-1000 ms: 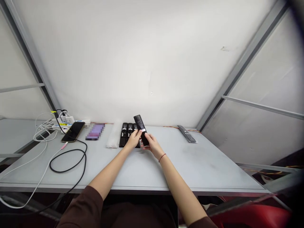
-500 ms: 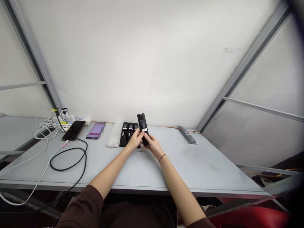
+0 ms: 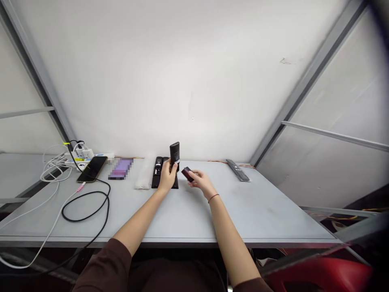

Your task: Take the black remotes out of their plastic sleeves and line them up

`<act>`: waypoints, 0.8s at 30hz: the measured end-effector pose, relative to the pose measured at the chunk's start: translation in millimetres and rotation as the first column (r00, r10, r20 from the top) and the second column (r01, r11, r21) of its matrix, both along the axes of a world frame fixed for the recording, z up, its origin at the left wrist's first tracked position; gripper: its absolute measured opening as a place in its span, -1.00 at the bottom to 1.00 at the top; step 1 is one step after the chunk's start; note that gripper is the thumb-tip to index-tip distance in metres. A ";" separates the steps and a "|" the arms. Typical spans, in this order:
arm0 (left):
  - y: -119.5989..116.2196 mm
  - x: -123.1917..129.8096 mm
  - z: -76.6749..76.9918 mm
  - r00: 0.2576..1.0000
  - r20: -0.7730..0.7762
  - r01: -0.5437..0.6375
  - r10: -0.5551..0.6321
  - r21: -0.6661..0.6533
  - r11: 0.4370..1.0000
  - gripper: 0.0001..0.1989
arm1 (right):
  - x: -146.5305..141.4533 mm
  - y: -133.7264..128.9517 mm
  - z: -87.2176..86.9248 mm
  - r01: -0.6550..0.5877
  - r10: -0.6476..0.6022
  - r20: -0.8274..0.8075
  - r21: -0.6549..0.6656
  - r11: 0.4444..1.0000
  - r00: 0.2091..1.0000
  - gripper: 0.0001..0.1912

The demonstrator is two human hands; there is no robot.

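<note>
Table (image 3: 243, 215), grey, is backed by a white wall (image 3: 152, 73). Over it, a black remote (image 3: 175, 153) is gripped by the left hand (image 3: 167, 177), long side nearly upright, free end up; a small dark piece (image 3: 187, 173) is pinched by the right hand's fingers (image 3: 195, 174).

Head view: from the wearer's head, facing forward and down
Bench (image 3: 243, 219): seen from above its front edge
Hands (image 3: 167, 177): near, just below centre
</note>
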State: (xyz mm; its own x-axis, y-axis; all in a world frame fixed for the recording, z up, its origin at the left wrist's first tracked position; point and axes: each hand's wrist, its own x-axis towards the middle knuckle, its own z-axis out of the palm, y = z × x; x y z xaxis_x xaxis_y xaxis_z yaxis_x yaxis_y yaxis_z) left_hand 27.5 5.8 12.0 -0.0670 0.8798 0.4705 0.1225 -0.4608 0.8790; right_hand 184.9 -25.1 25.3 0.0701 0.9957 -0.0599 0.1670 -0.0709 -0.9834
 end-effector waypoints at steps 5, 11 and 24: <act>-7.2 2.7 2.8 0.985 -0.140 0.088 -0.098 -0.078 0.993 -0.60 | 20.2 7.9 -8.3 0.153 -0.167 0.345 0.068 0.986 0.924 -0.74; -29.5 26.7 -14.1 0.861 -0.419 0.178 -0.288 -0.282 0.943 -0.43 | 25.7 10.0 -13.7 0.117 -0.139 0.668 0.078 0.990 0.732 -0.72; -40.8 28.8 -8.2 0.427 -0.882 0.023 -0.200 -0.211 0.977 -0.57 | 28.0 9.7 -17.5 0.146 -0.104 0.808 0.023 0.989 0.580 -0.65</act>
